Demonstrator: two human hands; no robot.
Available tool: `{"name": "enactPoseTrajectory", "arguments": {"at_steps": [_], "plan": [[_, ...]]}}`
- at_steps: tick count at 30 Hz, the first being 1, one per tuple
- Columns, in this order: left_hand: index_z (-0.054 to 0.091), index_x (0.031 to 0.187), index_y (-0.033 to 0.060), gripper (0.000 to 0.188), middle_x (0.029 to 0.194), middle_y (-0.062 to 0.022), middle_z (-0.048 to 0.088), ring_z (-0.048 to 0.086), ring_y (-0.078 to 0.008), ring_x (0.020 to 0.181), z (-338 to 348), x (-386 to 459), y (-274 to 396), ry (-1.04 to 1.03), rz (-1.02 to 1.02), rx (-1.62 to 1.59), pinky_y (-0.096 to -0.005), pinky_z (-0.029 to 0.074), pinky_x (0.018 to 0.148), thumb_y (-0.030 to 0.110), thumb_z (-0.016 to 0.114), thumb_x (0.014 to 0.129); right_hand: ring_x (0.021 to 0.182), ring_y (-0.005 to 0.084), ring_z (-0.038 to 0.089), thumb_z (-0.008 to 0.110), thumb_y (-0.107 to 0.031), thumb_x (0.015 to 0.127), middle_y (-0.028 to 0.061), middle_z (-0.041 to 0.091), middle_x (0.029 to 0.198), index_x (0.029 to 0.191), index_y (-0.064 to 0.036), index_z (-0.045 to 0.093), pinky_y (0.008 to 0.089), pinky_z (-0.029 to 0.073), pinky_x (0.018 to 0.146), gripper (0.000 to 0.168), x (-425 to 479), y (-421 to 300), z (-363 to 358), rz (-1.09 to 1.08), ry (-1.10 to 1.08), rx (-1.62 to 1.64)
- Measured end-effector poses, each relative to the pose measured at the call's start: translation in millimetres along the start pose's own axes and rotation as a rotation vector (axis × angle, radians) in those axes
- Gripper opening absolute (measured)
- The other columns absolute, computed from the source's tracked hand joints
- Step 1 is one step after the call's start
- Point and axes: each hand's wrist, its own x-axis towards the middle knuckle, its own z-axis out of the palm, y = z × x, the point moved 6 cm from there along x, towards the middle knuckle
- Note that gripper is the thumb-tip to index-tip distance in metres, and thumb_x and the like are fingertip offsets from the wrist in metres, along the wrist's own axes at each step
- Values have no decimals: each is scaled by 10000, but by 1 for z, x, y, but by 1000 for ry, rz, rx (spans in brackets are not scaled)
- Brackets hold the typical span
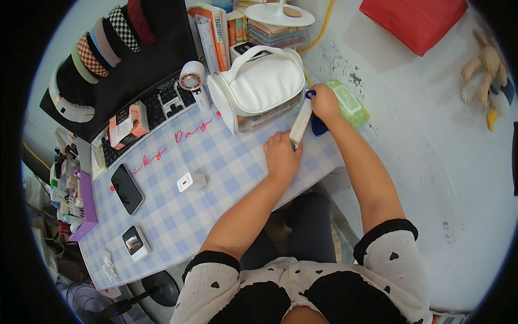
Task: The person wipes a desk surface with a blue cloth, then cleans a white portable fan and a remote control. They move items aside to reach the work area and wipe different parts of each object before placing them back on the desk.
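Note:
My left hand (283, 156) grips the near end of a narrow white bar-shaped object (301, 122), whose exact kind I cannot tell. At its far end, my right hand (325, 104) pinches a dark blue cloth (319, 126), part of which hangs below the fingers. A white wash bag (267, 85) with a top handle and a clear lower front stands just left of the bar. Touching the wall side, a green pack of wipes (349, 104) lies behind my right hand. Under all this spreads a blue-and-white checked tablecloth (230, 162).
Leftward lie a smartphone (127, 189), a white charger plug (192, 182) and a small white device with a dark screen (136, 243). A handheld fan (194, 83), a tissue pack (129, 125) and a keyboard (156, 109) line the back. The wall (421, 162) bounds the right.

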Motion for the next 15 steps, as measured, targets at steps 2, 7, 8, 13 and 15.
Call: {"name": "enactPoseTrajectory", "arguments": {"at_steps": [2,7,8,13,15], "plan": [[628,1065,20,379,958,-150,612,551,-321,936,1,-1,-1,6,4,20,-417,391,835,181,711,733,865,389,576,588,-7,757,199,607,874,810,15,641,449,466,782,78,-1,-1,0,13,-7,-13],[626,1072,31,379,967,-150,605,543,-323,935,5,-1,-3,11,-9,13,-424,383,836,175,708,731,903,377,559,576,10,739,188,600,906,837,12,630,440,457,786,111,-32,-33,-15,-85,-58,84],[625,1072,34,379,965,-150,603,542,-323,931,5,-2,-3,15,-5,11,-426,381,834,176,708,731,905,375,555,576,11,736,186,597,905,836,11,626,439,454,785,112,-40,-41,-18,-104,-73,115],[623,1069,42,361,947,-141,600,541,-322,914,3,-2,0,-5,-13,21,-424,381,814,128,683,724,874,372,542,566,10,728,180,578,869,821,7,607,433,448,774,102,-80,-80,-36,-179,-142,232],[618,1079,40,360,950,-135,598,540,-313,924,2,-1,0,-7,-3,27,-417,379,819,112,661,728,855,372,539,561,7,730,175,572,858,817,8,600,434,449,765,96,-91,-93,-41,-230,-155,281]]}}
